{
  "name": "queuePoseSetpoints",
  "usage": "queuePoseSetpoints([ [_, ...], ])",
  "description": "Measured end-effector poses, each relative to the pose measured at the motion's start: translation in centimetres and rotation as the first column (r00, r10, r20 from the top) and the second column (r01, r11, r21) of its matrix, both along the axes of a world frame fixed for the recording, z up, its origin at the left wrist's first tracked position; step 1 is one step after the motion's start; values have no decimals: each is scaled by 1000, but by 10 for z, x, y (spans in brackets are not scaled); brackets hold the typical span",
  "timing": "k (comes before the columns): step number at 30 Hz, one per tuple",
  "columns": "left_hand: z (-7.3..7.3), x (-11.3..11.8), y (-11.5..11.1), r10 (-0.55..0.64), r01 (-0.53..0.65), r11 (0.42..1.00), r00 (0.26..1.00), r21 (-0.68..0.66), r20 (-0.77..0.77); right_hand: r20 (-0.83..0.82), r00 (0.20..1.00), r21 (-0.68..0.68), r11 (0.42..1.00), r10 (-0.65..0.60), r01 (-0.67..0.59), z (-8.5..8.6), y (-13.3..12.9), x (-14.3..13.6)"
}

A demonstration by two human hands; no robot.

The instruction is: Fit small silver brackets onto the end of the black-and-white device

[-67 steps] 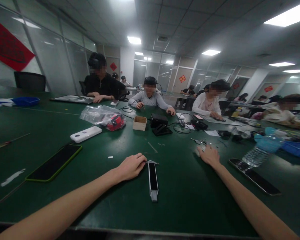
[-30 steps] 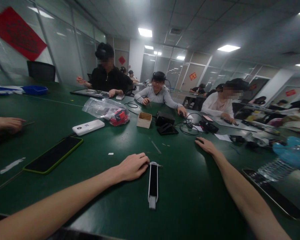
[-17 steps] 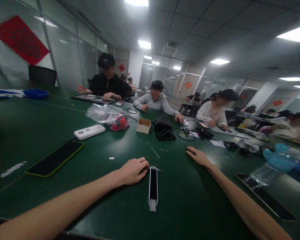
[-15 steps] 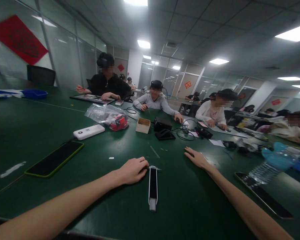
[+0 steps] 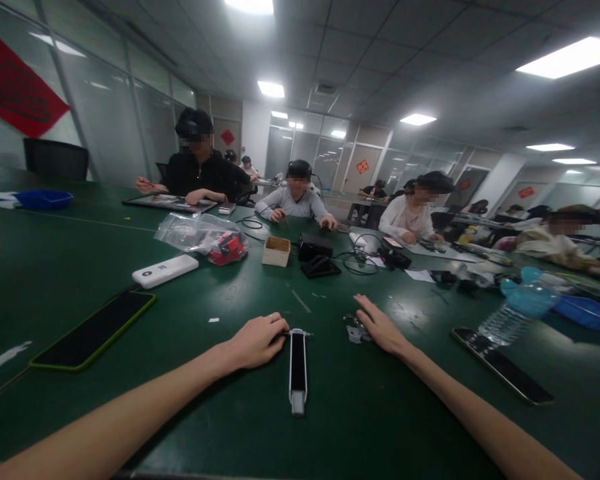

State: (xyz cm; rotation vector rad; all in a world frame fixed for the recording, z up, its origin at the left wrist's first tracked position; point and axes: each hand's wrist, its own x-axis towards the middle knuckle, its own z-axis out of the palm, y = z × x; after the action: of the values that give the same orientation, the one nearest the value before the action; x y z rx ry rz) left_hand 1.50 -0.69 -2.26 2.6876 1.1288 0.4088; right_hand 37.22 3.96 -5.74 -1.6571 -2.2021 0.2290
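A slim white-framed device with a black panel [image 5: 297,367] lies lengthwise in front of me, a thin metal crossbar at its far end. My left hand [image 5: 260,340], a ring on one finger, rests on the table with bent fingers closed at the left end of that crossbar. The exact grip is hidden. To the right, my right hand [image 5: 383,327] is open, fingers stretched out low over the table. Beside and partly beneath its fingers are small shiny metal pieces [image 5: 356,333], too small to identify.
At left lie a green-edged phone [image 5: 95,333] and a white power bank [image 5: 165,271]. Ahead are a plastic bag [image 5: 195,233], a small open box [image 5: 277,252] and black devices [image 5: 316,247]. A water bottle [image 5: 503,320] and another phone [image 5: 500,363] lie right. Several people work beyond.
Small metal pieces now show by my right hand, where bare table showed before. The whole view has shifted slightly; my left hand keeps its place at the device.
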Motion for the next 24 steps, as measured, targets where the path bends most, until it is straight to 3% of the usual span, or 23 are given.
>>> queuePoseSetpoints([
  [2, 0, 0, 0, -5, 5, 1000, 1000, 7, 1, 124, 949, -10, 956, -289, 293, 3, 25, 26],
  [3, 0, 0, 0, -8, 8, 1000, 1000, 12, 2, 143, 921, -20, 929, -362, 369, 4, 37, 39],
  [6, -2, -1, 1, -16, 16, 1000, 1000, 21, 9, 191, 892, -77, 899, -411, 431, 3, 60, 68],
  [11, -2, -1, 1, -19, 19, 999, 1000, 37, 9, 248, 921, -138, 930, -299, 340, -13, 47, 68],
  [15, -1, 0, 1, -15, 14, 999, 1000, 32, 10, 234, 971, -152, 984, -52, 90, -17, 3, 46],
  [19, -1, 0, 1, -5, 4, 1000, 1000, 28, 15, 152, 982, -136, 987, 111, -90, -6, -40, 24],
  [22, 0, 0, 1, -2, 2, 1000, 1000, 17, 15, 63, 992, -113, 989, 107, -99, -1, -48, 20],
  [24, 1, 1, 1, 3, -3, 1000, 1000, 8, 9, 10, 999, -94, 995, 37, -35, -2, -36, 27],
])
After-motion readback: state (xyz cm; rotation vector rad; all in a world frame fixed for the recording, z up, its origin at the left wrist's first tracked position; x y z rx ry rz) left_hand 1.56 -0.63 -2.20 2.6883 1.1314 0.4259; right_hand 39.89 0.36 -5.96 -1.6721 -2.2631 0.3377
